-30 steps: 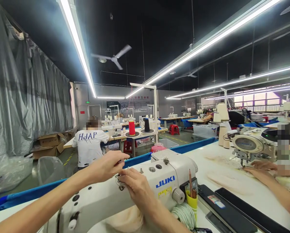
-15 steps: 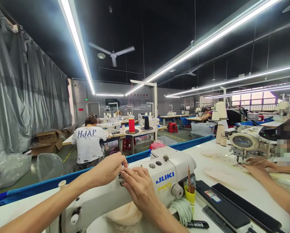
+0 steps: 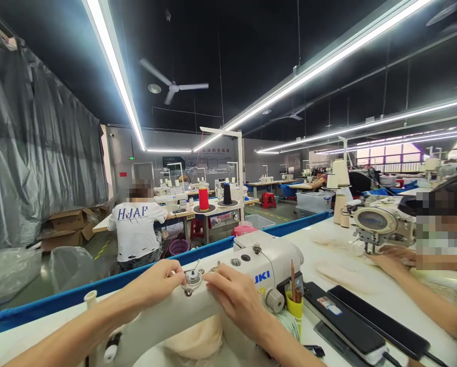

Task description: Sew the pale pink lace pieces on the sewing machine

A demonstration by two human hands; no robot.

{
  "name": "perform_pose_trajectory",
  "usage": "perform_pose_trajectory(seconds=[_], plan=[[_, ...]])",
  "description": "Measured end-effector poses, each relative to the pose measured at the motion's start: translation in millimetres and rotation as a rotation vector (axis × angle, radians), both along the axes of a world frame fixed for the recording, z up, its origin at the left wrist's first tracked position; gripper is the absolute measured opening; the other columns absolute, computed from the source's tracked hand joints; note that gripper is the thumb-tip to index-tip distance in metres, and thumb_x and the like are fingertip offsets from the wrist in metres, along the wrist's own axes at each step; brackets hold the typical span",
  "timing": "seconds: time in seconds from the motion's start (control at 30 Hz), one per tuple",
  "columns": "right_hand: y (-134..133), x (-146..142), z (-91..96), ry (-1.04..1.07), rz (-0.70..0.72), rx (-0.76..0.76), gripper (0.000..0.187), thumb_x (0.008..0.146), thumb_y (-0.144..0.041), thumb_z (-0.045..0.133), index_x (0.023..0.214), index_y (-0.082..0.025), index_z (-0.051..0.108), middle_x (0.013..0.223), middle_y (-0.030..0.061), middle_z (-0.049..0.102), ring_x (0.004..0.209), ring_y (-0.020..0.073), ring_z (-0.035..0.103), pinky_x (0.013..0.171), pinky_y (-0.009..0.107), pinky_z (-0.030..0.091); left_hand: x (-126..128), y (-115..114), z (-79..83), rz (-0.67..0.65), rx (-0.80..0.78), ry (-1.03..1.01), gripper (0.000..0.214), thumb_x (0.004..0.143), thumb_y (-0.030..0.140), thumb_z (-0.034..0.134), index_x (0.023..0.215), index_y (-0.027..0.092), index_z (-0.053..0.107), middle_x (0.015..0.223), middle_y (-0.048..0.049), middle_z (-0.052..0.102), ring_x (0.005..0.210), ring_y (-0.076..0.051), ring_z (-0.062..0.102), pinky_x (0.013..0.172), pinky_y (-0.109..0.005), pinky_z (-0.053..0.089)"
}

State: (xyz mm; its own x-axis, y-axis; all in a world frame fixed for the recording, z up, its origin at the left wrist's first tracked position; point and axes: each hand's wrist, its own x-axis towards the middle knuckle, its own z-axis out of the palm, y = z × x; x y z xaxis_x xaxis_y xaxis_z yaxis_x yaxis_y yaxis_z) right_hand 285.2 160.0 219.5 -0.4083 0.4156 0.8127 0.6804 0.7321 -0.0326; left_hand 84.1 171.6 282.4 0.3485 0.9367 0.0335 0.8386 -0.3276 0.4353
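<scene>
A white JUKI sewing machine point(image 3: 274, 257) stands on the white table in front of me. On its top sits a small metal thread-tension knob point(image 3: 192, 278). My left hand point(image 3: 155, 285) rests just left of that knob with its fingers curled and pinched towards it. My right hand point(image 3: 239, 300) lies on the machine's arm just right of the knob, fingers bent against the casing. What the fingertips pinch, if anything, is too small to see. Cream fabric point(image 3: 197, 339) hangs under the machine arm.
A yellow cup with pencils point(image 3: 294, 306) and a black control panel point(image 3: 346, 326) sit right of the machine. Another person's hands point(image 3: 391, 260) work at a second machine point(image 3: 377, 224) on the right. A person in a white shirt point(image 3: 134, 232) sits beyond the blue table edge point(image 3: 98, 288).
My view has shifted, so the machine sits lower and further left. My hands have parted a little and the tension knob between them now shows.
</scene>
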Motion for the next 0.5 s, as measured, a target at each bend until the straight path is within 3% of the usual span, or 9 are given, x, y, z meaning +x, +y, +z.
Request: perform_pose_trajectory(seconds=[0.17, 0.33, 0.4, 0.5], plan=[[4, 2, -2.5, -0.050, -0.021, -0.050, 0.020, 0.092, -0.019, 0.043, 0.088, -0.023, 0.062, 0.070, 0.0000, 0.056, 0.065, 0.0127, 0.054, 0.056, 0.022, 0.032, 10, 12, 12.1, 0.085, 0.037, 0.211, 0.015, 0.080, 0.021, 0.051, 0.066, 0.015, 0.054, 0.050, 0.0071, 0.040, 0.044, -0.009, 0.040, 0.045, -0.022, 0.030], [7, 5, 4.2, -0.005, -0.059, -0.106, 0.015, 0.088, -0.016, 0.048, 0.083, -0.022, 0.061, 0.071, -0.0010, 0.059, 0.062, 0.0118, 0.055, 0.054, 0.021, 0.029, 38, 22, 30.7, 0.011, 0.214, 0.411, 0.020, 0.087, 0.030, 0.056, 0.076, 0.014, 0.058, 0.076, -0.0001, 0.060, 0.072, -0.014, 0.058, 0.068, -0.031, 0.047], [9, 7, 4.0, 0.021, -0.063, -0.127, 0.015, 0.088, -0.016, 0.048, 0.081, -0.021, 0.061, 0.071, -0.0008, 0.060, 0.062, 0.0118, 0.055, 0.054, 0.021, 0.029, 49, 18, 29.0, -0.064, 0.278, 0.448, 0.016, 0.088, 0.028, 0.053, 0.081, 0.015, 0.060, 0.084, -0.0031, 0.063, 0.081, -0.018, 0.060, 0.072, -0.034, 0.047], [10, 11, 1.2, 0.056, -0.052, -0.164, 0.016, 0.087, -0.015, 0.046, 0.080, -0.020, 0.060, 0.071, -0.0001, 0.061, 0.061, 0.0121, 0.055, 0.055, 0.021, 0.031, 50, 2, 13.4, -0.172, 0.345, 0.492, 0.012, 0.085, 0.020, 0.049, 0.089, 0.018, 0.060, 0.087, -0.0073, 0.067, 0.085, -0.024, 0.062, 0.070, -0.034, 0.045]])
